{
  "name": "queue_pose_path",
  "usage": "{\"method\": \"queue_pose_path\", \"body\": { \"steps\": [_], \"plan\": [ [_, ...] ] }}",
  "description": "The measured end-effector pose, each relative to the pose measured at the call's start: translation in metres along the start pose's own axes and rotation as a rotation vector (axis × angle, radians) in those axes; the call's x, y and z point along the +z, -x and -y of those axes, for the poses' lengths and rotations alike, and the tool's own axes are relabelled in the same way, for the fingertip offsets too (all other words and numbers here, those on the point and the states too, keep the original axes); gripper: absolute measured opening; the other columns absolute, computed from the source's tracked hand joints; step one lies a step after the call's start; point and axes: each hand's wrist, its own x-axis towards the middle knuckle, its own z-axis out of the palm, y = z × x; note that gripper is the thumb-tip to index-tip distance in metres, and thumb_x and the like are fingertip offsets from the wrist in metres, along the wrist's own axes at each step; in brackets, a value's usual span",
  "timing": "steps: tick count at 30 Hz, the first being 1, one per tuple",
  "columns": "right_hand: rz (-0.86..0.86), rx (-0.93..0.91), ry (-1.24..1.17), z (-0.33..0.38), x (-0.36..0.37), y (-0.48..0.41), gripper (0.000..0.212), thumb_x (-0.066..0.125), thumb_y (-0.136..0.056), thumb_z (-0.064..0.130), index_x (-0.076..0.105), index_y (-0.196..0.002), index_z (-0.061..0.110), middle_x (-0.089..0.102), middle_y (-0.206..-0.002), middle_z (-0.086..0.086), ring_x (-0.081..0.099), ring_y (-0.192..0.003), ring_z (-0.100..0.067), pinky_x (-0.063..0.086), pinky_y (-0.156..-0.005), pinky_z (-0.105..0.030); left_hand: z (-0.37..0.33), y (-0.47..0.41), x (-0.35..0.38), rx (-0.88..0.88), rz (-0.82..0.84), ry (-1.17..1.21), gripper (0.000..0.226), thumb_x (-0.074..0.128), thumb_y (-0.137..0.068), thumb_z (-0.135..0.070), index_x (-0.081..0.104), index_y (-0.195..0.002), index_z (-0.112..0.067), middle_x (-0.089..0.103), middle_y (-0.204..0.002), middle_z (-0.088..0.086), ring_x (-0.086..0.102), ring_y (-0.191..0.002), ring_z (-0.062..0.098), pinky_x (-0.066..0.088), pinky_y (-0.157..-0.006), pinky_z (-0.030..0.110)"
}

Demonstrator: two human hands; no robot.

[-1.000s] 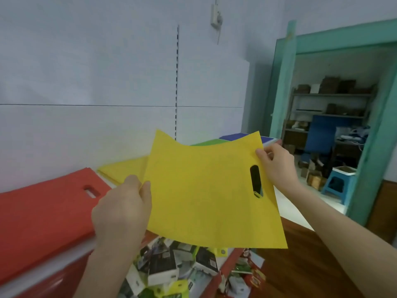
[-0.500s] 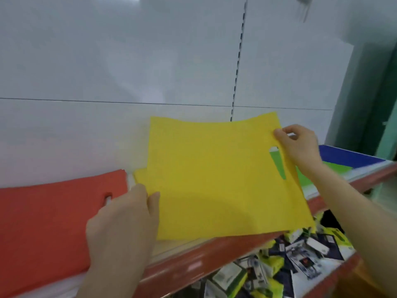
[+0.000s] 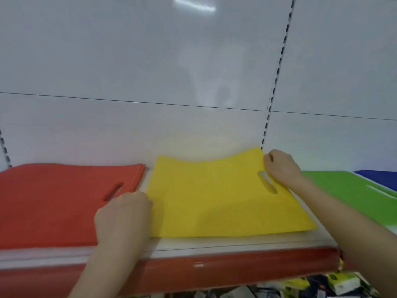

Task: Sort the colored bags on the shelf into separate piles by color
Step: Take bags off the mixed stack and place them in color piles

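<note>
Yellow bag (image 3: 214, 196) lies mid-shelf, mostly flat, far edge bowed up toward its 1 o'clock corner. It has an oval handle slot near its 3 o'clock side.

L hand (image 3: 122, 218) is at the bag's 9 o'clock edge. Its fingers are curled over that edge and the grip looks closed on the fabric, though the fingertips are hidden behind the knuckles. R hand (image 3: 281, 168) is at the 1 o'clock corner just above the slot, with a narrow pinch grip on the bag's edge.

Red pile (image 3: 53, 201) sits at 9 o'clock of the yellow bag, w/ a strip of bare shelf between them. It is several layers thick, slot facing the L hand. Green pile (image 3: 348, 190) sits at 3 o'clock, partly behind the R forearm. A blue pile (image 3: 378, 176) lies just past it, cut off by the frame edge.

The shelf (image 3: 214, 246) has a white deck, a clear front lip and a red front strip. White back panel (image 3: 150, 61) stands behind, w/ a slotted upright at 1 o'clock. At 5 o'clock, under the shelf, are blurry mixed packets (image 3: 322, 284).
</note>
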Motion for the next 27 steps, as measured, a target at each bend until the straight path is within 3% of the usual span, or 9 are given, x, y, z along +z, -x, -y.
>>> {"method": "queue_pose_path", "body": {
  "steps": [7, 15, 20, 24, 27],
  "plan": [
    [0.131, -0.018, 0.210, -0.010, 0.021, 0.004, 0.025, 0.034, -0.099, 0.023, 0.047, -0.084, 0.008, 0.056, -0.087, -0.011, 0.051, -0.077, -0.025, 0.035, -0.063, -0.030, -0.001, 0.001, 0.002, -0.012, 0.032, -0.083, 0.026, 0.037, -0.098, -0.036, 0.055, -0.109, -0.020, 0.058, -0.117, -0.001, 0.057, -0.110, 0.020, 0.042, -0.079, 0.026],
    [0.136, -0.085, 0.451, -0.006, 0.026, 0.005, 0.025, 0.037, -0.098, 0.029, 0.053, -0.095, 0.010, 0.062, -0.099, -0.011, 0.050, -0.078, -0.024, 0.036, -0.065, -0.030, 0.001, 0.000, 0.005, 0.042, 0.027, -0.107, 0.028, 0.035, -0.099, -0.039, 0.053, -0.111, -0.021, 0.057, -0.117, -0.001, 0.057, -0.110, 0.020, 0.039, -0.074, 0.024],
    [0.111, -0.080, 0.580, -0.002, 0.026, 0.006, 0.029, 0.038, -0.097, 0.034, 0.052, -0.106, 0.010, 0.061, -0.108, -0.009, 0.058, -0.098, -0.027, 0.034, -0.068, -0.029, 0.002, -0.002, 0.007, 0.069, 0.028, -0.121, 0.030, 0.034, -0.099, -0.041, 0.051, -0.113, -0.020, 0.057, -0.118, -0.002, 0.056, -0.111, 0.019, 0.037, -0.073, 0.023],
    [0.078, -0.095, 0.546, 0.000, 0.018, 0.007, 0.025, 0.037, -0.099, 0.035, 0.041, -0.099, 0.011, 0.061, -0.107, -0.011, 0.057, -0.092, -0.029, 0.034, -0.067, -0.030, 0.001, -0.003, 0.009, 0.064, 0.024, -0.095, 0.029, 0.035, -0.099, -0.038, 0.052, -0.112, -0.019, 0.057, -0.118, -0.001, 0.057, -0.110, 0.020, 0.038, -0.075, 0.023],
    [0.004, -0.065, 0.395, 0.002, 0.006, 0.006, 0.034, 0.035, -0.099, 0.035, 0.053, -0.104, 0.006, 0.063, -0.098, -0.012, 0.057, -0.088, -0.030, 0.040, -0.069, -0.032, 0.001, -0.002, 0.008, 0.052, 0.020, -0.089, 0.025, 0.036, -0.099, -0.033, 0.053, -0.110, -0.019, 0.058, -0.116, 0.000, 0.057, -0.108, 0.021, 0.034, -0.071, 0.023]
  ]
}}
